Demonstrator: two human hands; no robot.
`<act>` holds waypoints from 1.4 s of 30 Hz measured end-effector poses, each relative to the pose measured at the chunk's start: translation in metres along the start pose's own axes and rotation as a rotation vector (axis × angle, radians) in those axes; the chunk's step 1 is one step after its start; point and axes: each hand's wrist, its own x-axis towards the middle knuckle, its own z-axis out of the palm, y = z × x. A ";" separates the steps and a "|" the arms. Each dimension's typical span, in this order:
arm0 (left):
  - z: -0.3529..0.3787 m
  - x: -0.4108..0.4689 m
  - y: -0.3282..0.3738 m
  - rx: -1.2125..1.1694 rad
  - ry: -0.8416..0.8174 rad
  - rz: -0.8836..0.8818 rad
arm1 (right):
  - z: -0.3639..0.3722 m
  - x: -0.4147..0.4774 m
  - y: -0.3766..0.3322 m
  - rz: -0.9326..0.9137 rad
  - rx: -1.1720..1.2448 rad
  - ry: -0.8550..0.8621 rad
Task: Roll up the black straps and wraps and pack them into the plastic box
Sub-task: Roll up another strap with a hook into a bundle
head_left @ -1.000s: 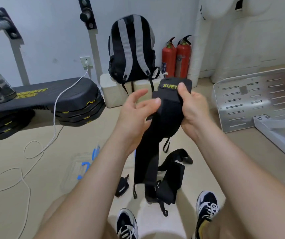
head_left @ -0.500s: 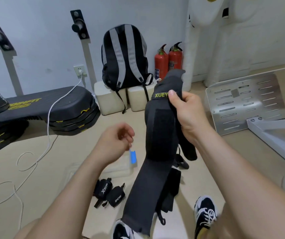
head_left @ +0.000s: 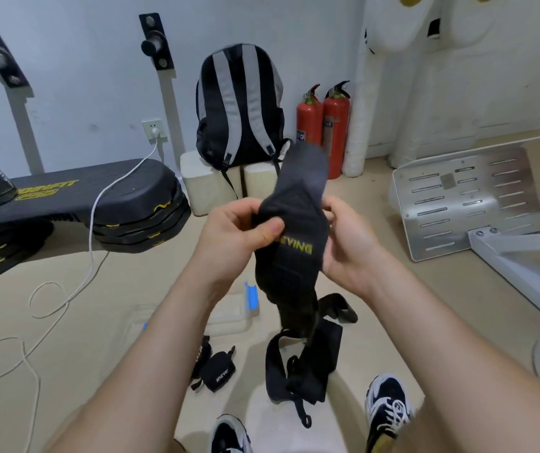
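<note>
I hold a long black wrap with yellow lettering up in front of me. My left hand pinches its left edge, thumb on the front by the lettering. My right hand grips its right edge. The wrap's top end flops over away from me; its lower end hangs to the floor. More black straps lie in a heap between my feet. Two rolled black wraps sit on the floor to the left. The clear plastic box with blue clips lies beyond them, partly hidden by my left forearm.
A black step platform with a white cable over it stands at the left. A backpack and two red fire extinguishers stand by the wall. A perforated metal plate on a white frame is at the right.
My left hand has come back up and taken hold of the wrap, which only my right hand held. The wrap is turned over, its lettering now upside down, and held lower.
</note>
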 end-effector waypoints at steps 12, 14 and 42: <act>-0.042 -0.019 0.015 0.144 -0.211 -0.073 | -0.003 -0.004 -0.008 -0.578 -0.629 0.054; -0.047 -0.017 0.017 0.057 -0.115 -0.004 | -0.002 -0.004 -0.010 -0.544 -0.689 0.026; 0.002 -0.002 0.001 -0.181 0.192 -0.169 | 0.006 -0.007 -0.008 -0.370 -0.418 -0.373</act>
